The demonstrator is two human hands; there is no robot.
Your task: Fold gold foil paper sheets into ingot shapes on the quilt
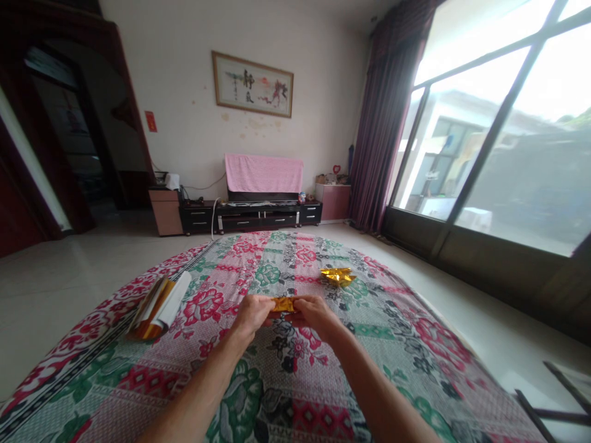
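Note:
A folded piece of gold foil paper [284, 304] is stretched level between my two hands, above the patterned cloth. My left hand [255, 312] pinches its left end, and my right hand [317, 312] grips the right end. Fingers cover both ends, so only the shiny middle shows. Beyond my right hand, a folded gold paper shape [338, 276] with pointed ends rests on the cloth. To the left lies a loose roll of gold and white paper sheets [159, 307], apart from my hands.
A flowered red, green and grey cloth [240, 375] covers the round table. A black low cabinet [258, 221] with a pink towel-covered screen [263, 173] stands by the far wall. Dark metal bars [554, 412] stand at lower right, near the window [498, 135].

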